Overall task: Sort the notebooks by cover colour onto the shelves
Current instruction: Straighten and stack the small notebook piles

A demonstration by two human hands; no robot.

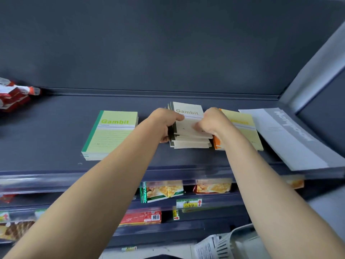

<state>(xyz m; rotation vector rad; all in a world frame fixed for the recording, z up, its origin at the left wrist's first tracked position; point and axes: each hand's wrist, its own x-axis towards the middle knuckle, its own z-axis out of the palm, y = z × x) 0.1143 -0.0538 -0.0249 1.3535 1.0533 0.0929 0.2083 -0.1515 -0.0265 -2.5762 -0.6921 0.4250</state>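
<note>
Several piles of notebooks lie on the dark shelf [56, 131]. A green-spined pile [110, 135] lies at the left. In the middle is a beige pile with dark spines [188, 128]. My left hand [164, 124] grips its left edge, thumb on the top cover. My right hand [211, 122] grips its right side, fingers curled on the top notebook. Right of it lies a yellow pile with an orange spine [242, 128], partly hidden by my right wrist. A grey-and-white pile [291, 139] lies slanted at the far right.
Red-and-white packets [13, 96] lie at the shelf's far left. Lower shelves hold snack packs [162, 191] and price tags [188, 202]. A white plastic basket [224, 243] stands at the bottom right. A grey side panel [317, 62] bounds the shelf on the right.
</note>
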